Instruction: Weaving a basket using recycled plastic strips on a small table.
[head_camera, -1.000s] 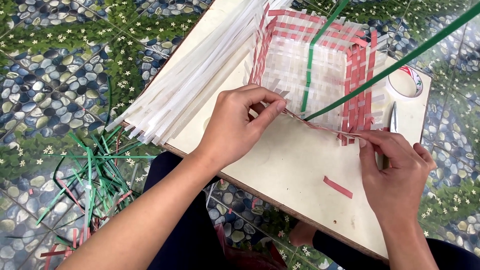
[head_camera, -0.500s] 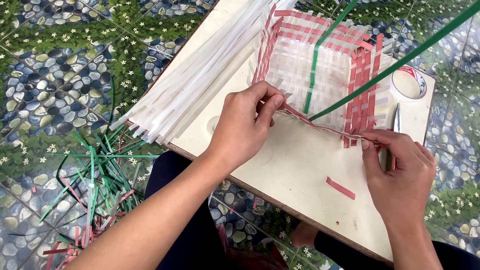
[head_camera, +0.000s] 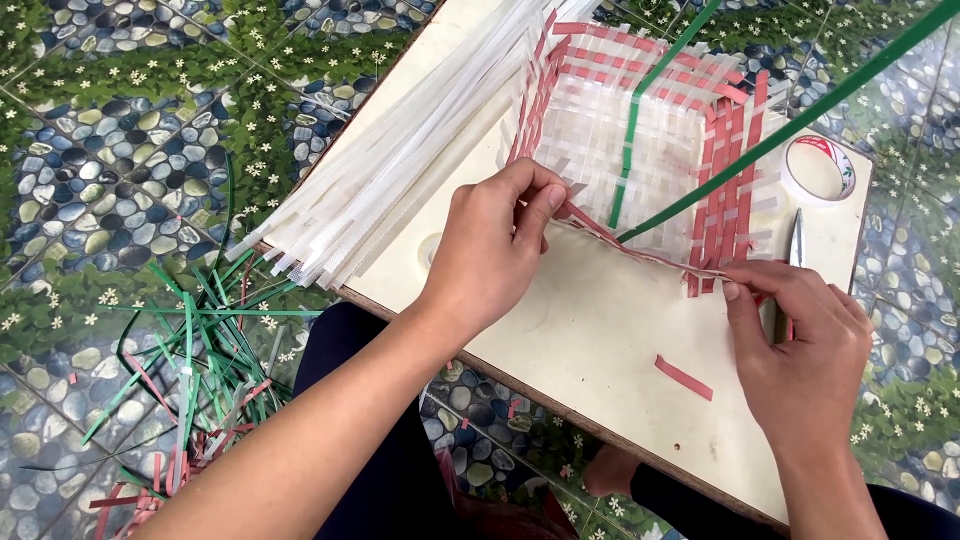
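Hands pinching a red strip (head_camera: 640, 245) at both ends: left hand (head_camera: 500, 245) at 9 o'clock, right hand (head_camera: 800, 340) at 3 o'clock, along the near edge of the woven basket (head_camera: 640, 130) on the desk (head_camera: 600, 340); tape roll (head_camera: 818, 170) at 2 o'clock.

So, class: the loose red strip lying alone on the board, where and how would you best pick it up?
Pinch the short red strip at its lower right end, coming from the near edge of the board. It lies flat and free, clear of the woven panel, just left of the right hand, so probably that hand reaches easiest.
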